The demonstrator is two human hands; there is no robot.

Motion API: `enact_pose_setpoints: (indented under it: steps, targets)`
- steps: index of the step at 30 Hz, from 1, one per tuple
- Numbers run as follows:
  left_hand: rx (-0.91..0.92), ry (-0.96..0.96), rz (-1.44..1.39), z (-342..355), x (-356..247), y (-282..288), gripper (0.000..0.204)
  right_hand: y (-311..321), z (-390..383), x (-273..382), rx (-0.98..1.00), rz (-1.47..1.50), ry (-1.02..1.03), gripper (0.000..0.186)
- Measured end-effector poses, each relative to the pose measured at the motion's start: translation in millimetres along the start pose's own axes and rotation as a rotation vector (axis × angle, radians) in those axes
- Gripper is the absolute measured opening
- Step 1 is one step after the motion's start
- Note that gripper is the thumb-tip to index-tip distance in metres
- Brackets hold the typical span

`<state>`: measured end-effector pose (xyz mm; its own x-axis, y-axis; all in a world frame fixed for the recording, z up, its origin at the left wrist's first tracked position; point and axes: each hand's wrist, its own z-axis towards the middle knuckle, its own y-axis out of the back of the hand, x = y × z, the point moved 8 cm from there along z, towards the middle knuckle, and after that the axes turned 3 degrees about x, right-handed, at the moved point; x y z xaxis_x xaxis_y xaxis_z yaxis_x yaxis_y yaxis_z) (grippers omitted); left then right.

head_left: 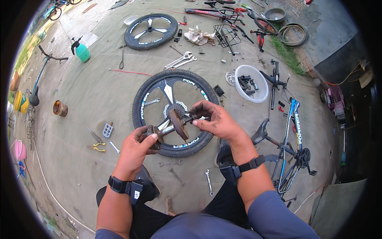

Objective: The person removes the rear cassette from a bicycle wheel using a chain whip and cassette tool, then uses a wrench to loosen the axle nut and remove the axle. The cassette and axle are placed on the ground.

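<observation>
Between my hands is a rusty bicycle hub [178, 125] with a silver barrel and a wide brown round flange. My left hand [140, 142] is closed around its dark, greasy left end. At the other end, the thumb and fingers of my right hand [213, 119] pinch the dark axle end; whether a separate small piece is there I cannot tell. Below the hub, a black three-spoke bicycle wheel [137, 99] with a knobby tyre lies flat on the ground sheet. Its sprocket cluster [173, 108] is partly covered by the hub.
Wrenches [209, 182] and yellow-handled pliers [96, 147] lie around the wheel, beside a grey pedal [107, 130]. A white basin [237, 71] of dark parts stands to the right, near a blue bicycle frame [296, 115]. Farther off are another wheel [131, 30] and a green spray bottle [82, 52].
</observation>
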<state>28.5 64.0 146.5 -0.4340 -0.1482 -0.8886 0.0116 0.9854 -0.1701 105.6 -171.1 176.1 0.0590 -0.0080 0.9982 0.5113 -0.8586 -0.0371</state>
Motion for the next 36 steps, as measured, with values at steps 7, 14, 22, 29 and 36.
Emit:
enact_pose_setpoints:
  steps: [7,14,22,29,36]
  targets:
    - [0.035,0.03,0.001,-1.2,-0.7,-0.5,0.071,2.9,-0.4,-16.8,0.056,-0.024,-0.146,0.038]
    - [0.015,0.015,-0.005,-1.9,-0.8,2.3,0.065,4.4,-2.3,-14.9,0.085,-0.101,-0.349,0.029]
    - [0.008,-0.012,-0.011,0.8,2.5,2.8,0.059,1.3,-2.1,0.0,0.015,-0.027,-0.105,0.028]
    - [0.021,-0.012,0.0,0.7,2.0,2.6,0.06,6.6,2.0,-14.6,0.037,-0.051,-0.176,0.034]
    - [0.01,-0.004,-0.006,0.4,2.2,3.4,0.06,-0.4,2.5,1.0,0.028,-0.036,-0.027,0.031]
